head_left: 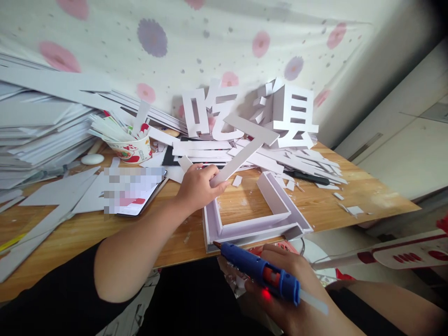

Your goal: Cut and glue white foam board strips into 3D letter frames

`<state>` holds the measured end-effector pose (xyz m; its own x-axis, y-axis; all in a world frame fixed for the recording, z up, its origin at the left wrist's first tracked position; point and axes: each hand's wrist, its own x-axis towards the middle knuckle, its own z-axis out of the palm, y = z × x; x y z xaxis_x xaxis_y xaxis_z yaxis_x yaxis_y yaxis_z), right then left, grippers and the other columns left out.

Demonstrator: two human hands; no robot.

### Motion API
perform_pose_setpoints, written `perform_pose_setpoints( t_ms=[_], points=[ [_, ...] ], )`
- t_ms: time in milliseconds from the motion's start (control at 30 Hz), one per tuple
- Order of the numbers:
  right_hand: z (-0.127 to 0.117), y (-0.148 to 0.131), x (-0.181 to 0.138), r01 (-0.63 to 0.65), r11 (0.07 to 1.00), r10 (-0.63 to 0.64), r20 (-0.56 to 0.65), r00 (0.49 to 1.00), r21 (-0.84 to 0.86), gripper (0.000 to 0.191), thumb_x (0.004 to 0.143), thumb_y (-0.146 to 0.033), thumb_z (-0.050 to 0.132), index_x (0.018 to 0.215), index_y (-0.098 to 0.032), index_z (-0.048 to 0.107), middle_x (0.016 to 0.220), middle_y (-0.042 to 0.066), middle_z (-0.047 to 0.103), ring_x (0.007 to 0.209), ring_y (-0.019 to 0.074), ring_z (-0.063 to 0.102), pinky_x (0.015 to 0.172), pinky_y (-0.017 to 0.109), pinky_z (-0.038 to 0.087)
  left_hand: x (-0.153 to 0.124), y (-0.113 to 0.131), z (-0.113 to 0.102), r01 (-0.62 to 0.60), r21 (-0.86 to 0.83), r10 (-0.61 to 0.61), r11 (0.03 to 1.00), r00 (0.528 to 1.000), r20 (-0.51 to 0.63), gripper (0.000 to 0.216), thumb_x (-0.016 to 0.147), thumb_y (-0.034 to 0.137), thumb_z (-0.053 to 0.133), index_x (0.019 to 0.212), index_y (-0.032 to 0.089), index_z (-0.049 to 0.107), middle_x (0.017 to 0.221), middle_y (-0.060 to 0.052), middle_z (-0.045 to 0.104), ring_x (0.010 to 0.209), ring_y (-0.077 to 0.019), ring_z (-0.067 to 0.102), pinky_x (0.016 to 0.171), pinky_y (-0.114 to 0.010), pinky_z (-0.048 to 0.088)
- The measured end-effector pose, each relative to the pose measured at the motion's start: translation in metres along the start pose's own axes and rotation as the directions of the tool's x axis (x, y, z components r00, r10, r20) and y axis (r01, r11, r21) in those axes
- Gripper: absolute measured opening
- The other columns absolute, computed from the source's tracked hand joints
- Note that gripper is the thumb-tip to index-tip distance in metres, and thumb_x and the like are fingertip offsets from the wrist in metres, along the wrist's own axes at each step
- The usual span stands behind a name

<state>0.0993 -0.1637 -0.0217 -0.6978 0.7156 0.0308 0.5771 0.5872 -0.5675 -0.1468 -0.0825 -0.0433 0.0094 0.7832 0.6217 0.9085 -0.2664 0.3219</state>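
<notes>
My right hand (280,284) is wrapped round a blue glue gun (245,261) with a glue stick poking out of its back and a red light glowing on its side. Its nozzle tip is at the near left corner of a white foam-board frame (252,235), whose raised walls stand on the wooden table. Between the thumb and fingers of my left hand (201,186) is a white foam-board strip (245,156), with a wider crosspiece at its far end. That hand is above the frame's left side; whether it also touches the frame is hidden.
White cut-out characters (294,116) stand against the patterned curtain (210,46). Loose strips (203,151) and a black-handled tool (310,177) lie before them. At left are a paper tub (131,149), a phone (140,191) and stacked boards (35,126). The table's edge (385,216) runs off to the right.
</notes>
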Motion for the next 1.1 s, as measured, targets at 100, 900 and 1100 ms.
perform_pose_setpoints(
  t_ms=[100,900,1100],
  points=[
    [-0.001,0.002,-0.001,-0.028,1.000,0.028,0.015,0.999,-0.004,0.015,0.080,-0.032,0.059,0.071,-0.021,0.056,0.072,0.001,0.060,0.063,0.0140,0.056,0.061,0.025,0.043,0.000,-0.001,0.001,0.007,0.003,-0.007,1.000,1.000,-0.002,0.027,0.076,0.044,0.060,0.066,0.020,0.053,0.055,0.002,0.051,0.061,-0.0169,0.050,0.072,-0.034,0.046],
    [-0.017,0.017,-0.014,-0.094,0.988,0.091,0.035,0.995,0.126,0.008,0.080,-0.020,0.056,0.072,-0.022,0.053,0.073,-0.003,0.061,0.067,0.0121,0.055,0.064,0.023,0.041,0.000,-0.003,0.000,0.042,0.002,-0.042,0.999,0.999,0.031,0.021,0.077,0.039,0.061,0.070,0.020,0.056,0.061,0.000,0.055,0.067,-0.0182,0.051,0.069,-0.032,0.043],
    [-0.019,0.024,-0.017,-0.120,0.992,0.120,-0.003,0.993,0.042,0.015,0.080,-0.025,0.057,0.067,-0.020,0.052,0.071,-0.002,0.062,0.067,0.0134,0.056,0.064,0.025,0.041,0.000,-0.003,0.000,0.028,-0.008,-0.028,1.000,0.999,0.027,0.020,0.077,0.038,0.061,0.070,0.020,0.056,0.063,0.000,0.058,0.066,-0.0172,0.052,0.063,-0.030,0.040]
  ],
)
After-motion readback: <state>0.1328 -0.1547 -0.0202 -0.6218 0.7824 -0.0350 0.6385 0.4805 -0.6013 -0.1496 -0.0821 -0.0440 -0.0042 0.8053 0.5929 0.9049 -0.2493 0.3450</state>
